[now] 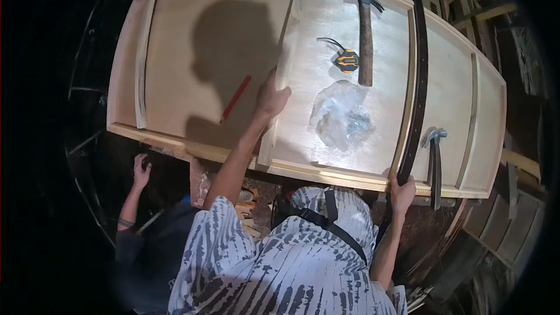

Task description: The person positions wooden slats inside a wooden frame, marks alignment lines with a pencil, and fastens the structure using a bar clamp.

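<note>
My left hand [272, 97] wraps around an upright wooden batten [268, 147] standing across a framed plywood panel [169, 76]; my thumb lies over its right side. To its left, a red pencil [235, 99] rests on the panel. My right hand [402, 194], at the panel's near edge, is closed around a long dark metal bar [417, 76] that looks like a bar clamp and spans the panel beside another batten [405, 122]. Between my hands lie a crumpled clear plastic bag [339, 118], an orange-and-black tape measure [347, 60] and a wooden-handled claw hammer [366, 41].
A second hammer [435, 160] lies over the near rim, right of the bar. Another person's hand [142, 171] hangs below the panel's left side. Wood scraps [248, 217] lie underneath, and timber pieces [484, 14] stand at the far right.
</note>
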### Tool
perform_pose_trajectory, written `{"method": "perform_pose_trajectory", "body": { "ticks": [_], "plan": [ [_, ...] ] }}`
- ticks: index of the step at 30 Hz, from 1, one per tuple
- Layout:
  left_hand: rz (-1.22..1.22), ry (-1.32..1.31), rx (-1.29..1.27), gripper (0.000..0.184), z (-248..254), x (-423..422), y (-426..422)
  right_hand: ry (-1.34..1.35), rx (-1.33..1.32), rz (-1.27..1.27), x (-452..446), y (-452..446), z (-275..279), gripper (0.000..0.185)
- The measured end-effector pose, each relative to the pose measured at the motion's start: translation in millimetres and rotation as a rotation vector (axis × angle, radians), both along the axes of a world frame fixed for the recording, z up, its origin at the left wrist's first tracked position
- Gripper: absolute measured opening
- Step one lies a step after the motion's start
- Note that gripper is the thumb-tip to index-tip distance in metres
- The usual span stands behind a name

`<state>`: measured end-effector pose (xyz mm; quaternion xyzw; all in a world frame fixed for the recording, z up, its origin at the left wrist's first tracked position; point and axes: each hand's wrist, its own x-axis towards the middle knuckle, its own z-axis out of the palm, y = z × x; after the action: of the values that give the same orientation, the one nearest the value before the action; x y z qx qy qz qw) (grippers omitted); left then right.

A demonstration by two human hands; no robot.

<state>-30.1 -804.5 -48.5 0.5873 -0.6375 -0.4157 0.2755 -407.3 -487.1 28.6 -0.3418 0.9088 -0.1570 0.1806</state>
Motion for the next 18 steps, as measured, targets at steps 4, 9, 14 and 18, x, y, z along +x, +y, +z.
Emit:
{"method": "perform_pose_trajectory", "body": {
  "ticks": [4,9,14,18],
  "plan": [
    [0.041,0.087,0.096,0.066,-33.8,0.7,-1.7,0.000,0.058,-0.021,6.5,-10.8,9.6,0.044],
    [0.067,0.010,0.064,0.064,-12.0,-4.9,3.2,-0.004,0.069,-0.029,7.7,-11.8,11.8,0.042],
    [0.073,0.122,0.013,0.062,-11.6,-6.0,3.9,-0.036,0.032,-0.016,5.4,-9.8,9.2,0.043],
    [0.115,0.093,0.154,0.059,32.6,-13.8,17.9,-0.022,0.030,-0.021,6.7,-6.3,7.3,0.043]
  ]
}}
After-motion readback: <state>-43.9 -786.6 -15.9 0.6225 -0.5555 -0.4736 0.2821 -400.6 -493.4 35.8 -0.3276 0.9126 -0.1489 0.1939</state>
